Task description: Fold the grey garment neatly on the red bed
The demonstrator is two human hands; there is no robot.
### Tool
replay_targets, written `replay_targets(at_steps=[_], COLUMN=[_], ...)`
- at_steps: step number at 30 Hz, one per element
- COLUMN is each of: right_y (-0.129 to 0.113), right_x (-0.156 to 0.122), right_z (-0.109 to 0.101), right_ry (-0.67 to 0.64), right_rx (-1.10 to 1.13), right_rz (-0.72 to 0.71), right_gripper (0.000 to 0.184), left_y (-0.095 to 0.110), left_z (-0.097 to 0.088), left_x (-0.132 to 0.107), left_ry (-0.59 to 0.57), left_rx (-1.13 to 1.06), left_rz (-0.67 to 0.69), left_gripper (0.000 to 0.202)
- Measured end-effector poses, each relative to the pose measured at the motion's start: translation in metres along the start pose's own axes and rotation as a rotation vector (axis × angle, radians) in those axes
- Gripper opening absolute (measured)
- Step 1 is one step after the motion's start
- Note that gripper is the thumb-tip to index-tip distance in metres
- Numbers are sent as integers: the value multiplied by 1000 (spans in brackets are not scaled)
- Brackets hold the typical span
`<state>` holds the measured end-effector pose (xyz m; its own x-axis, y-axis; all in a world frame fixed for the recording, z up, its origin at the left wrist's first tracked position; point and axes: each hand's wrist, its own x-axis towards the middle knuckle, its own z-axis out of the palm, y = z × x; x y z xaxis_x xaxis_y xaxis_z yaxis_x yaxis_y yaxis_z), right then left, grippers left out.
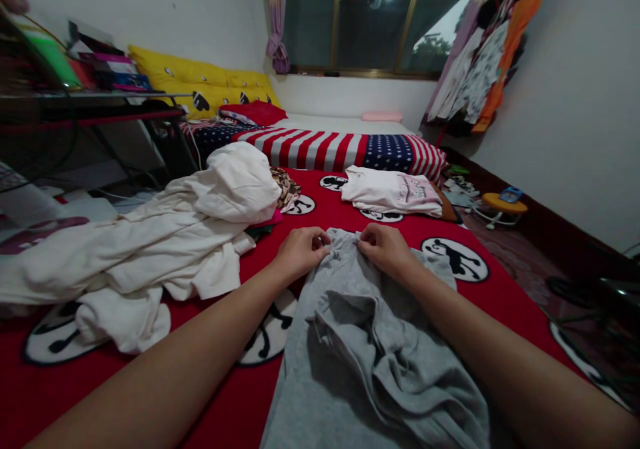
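Head view: left hand (301, 252) and right hand (384, 249), fingers (320, 237) pinching, grip a grey jersey garment (380, 362) (held apart, pulling its edge taut) on a red bedspread (500, 302).

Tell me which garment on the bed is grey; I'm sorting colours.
The grey knit garment pinched by the left hand and right hand; the cream heap and white printed top are pale.

Bare left hand (301, 252), bare right hand (384, 249)

Crumpled white clothes (150, 249), folded white shirt (390, 192), stars-and-stripes blanket (320, 150), yellow pillow (200, 76)
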<state>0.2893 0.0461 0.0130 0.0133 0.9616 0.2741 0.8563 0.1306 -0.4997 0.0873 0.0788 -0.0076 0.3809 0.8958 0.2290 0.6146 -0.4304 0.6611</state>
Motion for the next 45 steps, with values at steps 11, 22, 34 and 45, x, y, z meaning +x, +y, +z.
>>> replay_targets(at_steps=[11,22,34,45], right_y=[-1,6,69,69], right_x=[-52,-189,-108,-119], right_z=[-35,-96,-62,-48], right_ry=[-161,-421,240,266], right_rx=[513,109,775,617], right_rz=[-107,-174,552,360], right_gripper=[40,56,39,64], left_y=[9,81,29,42], left_z=[-12,-65,-27,-9], left_x=[-4,-48,-11,-29], left_ry=[99,-655,-179,-163], left_rx=[-182,-179,-852,-99], left_rz=[55,237,-457,-22], left_gripper=[28,49,38,64])
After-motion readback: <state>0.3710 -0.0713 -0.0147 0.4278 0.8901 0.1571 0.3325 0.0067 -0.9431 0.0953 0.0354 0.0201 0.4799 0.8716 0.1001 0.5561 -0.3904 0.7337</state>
